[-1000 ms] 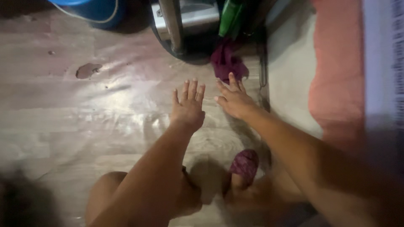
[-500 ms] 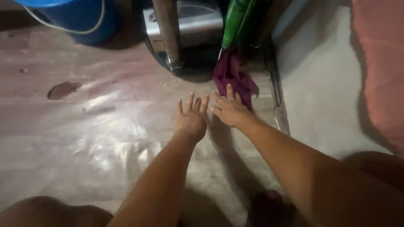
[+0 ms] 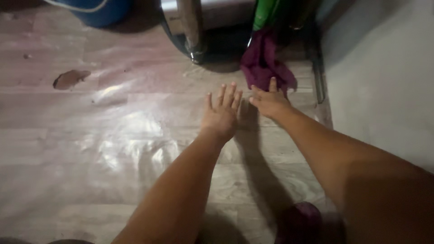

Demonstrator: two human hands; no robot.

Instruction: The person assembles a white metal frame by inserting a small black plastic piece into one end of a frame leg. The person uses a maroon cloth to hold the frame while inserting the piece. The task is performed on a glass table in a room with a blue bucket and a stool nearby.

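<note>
Both my arms stretch forward over a shiny wood-patterned floor. My left hand (image 3: 221,114) is flat with fingers spread, holding nothing, just left of my right hand. My right hand (image 3: 270,100) reaches toward a crumpled purple cloth (image 3: 266,63) lying on the floor; its fingertips are at the cloth's lower edge, fingers apart, and I cannot tell if they touch it. A purple slipper toe (image 3: 300,220) shows at the bottom, under my right arm.
A blue bucket (image 3: 101,10) stands at the top left. A metal post on a dark round base (image 3: 192,31) rises near the top centre, with a silver box behind it and a green object (image 3: 266,13) beside it. A pale wall (image 3: 384,81) runs along the right. A floor scuff (image 3: 70,79) lies left.
Both hands have moved forward toward the purple cloth, and the view has shifted forward. The right hand is now at the cloth's edge.
</note>
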